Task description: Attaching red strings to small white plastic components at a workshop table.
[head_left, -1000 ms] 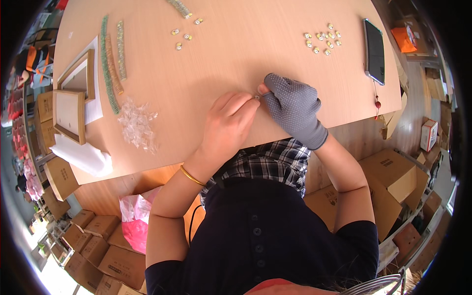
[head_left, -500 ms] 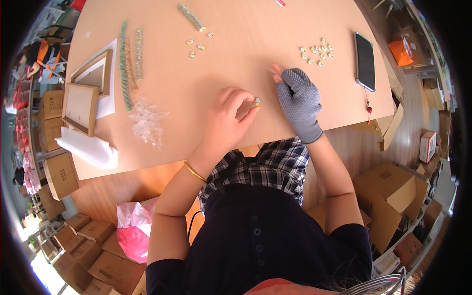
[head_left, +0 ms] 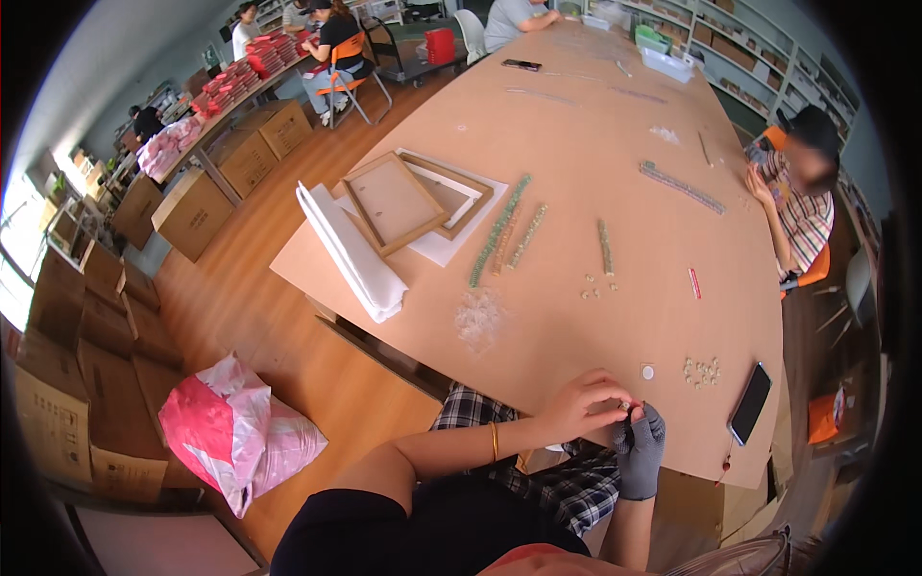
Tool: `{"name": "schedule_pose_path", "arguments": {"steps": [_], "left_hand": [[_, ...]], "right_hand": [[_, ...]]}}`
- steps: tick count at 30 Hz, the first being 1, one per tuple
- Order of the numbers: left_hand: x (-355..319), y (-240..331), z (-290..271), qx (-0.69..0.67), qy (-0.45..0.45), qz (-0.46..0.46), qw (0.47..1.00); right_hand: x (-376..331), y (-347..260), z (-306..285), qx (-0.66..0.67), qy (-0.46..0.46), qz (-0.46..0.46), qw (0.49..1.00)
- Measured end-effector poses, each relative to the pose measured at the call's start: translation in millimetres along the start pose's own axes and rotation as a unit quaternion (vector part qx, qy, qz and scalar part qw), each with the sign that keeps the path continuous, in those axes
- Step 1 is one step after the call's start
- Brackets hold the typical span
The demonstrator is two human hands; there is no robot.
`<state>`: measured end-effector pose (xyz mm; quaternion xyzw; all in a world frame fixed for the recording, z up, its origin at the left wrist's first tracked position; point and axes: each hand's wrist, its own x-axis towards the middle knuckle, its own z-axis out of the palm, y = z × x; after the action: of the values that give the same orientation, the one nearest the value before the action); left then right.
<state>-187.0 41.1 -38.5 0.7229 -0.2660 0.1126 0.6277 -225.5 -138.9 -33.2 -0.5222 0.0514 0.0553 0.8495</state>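
Note:
Over the table's near edge, my left hand (head_left: 579, 408) pinches a small yellowish-white bead-like piece (head_left: 624, 406) between thumb and fingertips. My right hand (head_left: 642, 444), in a grey fingerless glove, meets it from the right, its bare fingertips closed at the same piece; its exact grip is partly hidden. Just beyond the hands lies a flat round white disc (head_left: 647, 372). To its right is a loose group of similar small pieces (head_left: 702, 372). Farther off, a few more pieces (head_left: 590, 288) lie by a short greenish row of them (head_left: 605, 247).
Longer bead-like rows (head_left: 499, 230), crumpled clear plastic scraps (head_left: 477, 321), wooden frames (head_left: 396, 200) and a white roll (head_left: 353, 259) occupy the left side. A phone (head_left: 750, 403) lies at the right edge. Another person (head_left: 802, 197) sits at the far right; cartons (head_left: 192, 213) stand on the floor.
The view has swung left and up, showing the room. My hands, apart before, have come together at the small piece; the white disc now shows on the table.

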Motion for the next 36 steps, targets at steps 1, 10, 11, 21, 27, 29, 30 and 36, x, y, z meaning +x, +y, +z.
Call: {"name": "schedule_pose_path", "arguments": {"steps": [1,10,11,21,27,29,30,36], "left_hand": [[-1,2,-1,-0.008,0.007,0.010,1.000],[-4,12,-14,-0.039,-0.017,0.026,0.999],[-5,13,-18,-0.070,-0.030,0.005,0.997],[-9,17,-48,0.085,0.004,0.074,0.994],[-6,27,-61,0.172,0.051,0.154,0.972],[-2,33,-66,0.195,0.062,0.161,0.966],[0,34,-68,0.198,0.068,0.162,0.964],[8,31,-79,0.232,0.121,0.164,0.951]], "right_hand": [[0,-3,5,0.059,-0.009,0.021,0.998],[4,30,-11,0.200,-0.099,0.051,0.974],[4,28,-9,0.190,-0.087,0.056,0.976],[7,8,27,0.055,-0.063,0.098,0.992],[5,7,52,0.030,-0.029,0.077,0.996],[11,10,59,0.019,-0.045,0.054,0.997],[11,10,60,0.010,-0.038,0.047,0.998],[14,5,99,0.079,-0.032,0.065,0.994]]}}
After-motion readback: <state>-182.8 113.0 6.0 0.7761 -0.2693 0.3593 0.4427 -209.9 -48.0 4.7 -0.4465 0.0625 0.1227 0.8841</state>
